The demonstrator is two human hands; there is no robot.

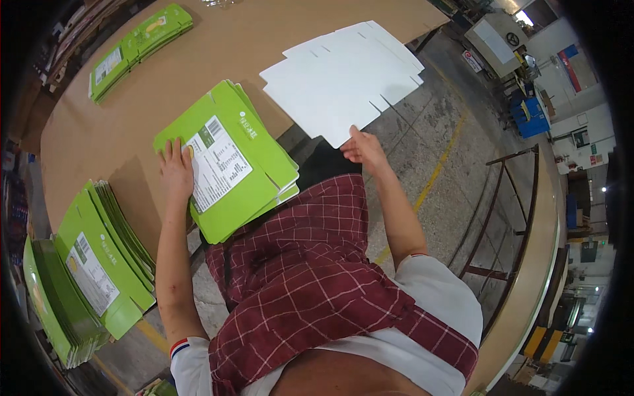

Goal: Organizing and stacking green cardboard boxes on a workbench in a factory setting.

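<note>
Between hands (177,168), green cartons (228,162)

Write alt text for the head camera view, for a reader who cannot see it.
Seen from above, a person's left hand rests flat on a stack of green folded cartons on a brown cardboard-covered table, while the right hand grips the edge of a stack of white flat carton blanks. More green cartons lie stacked at the person's left.
</note>
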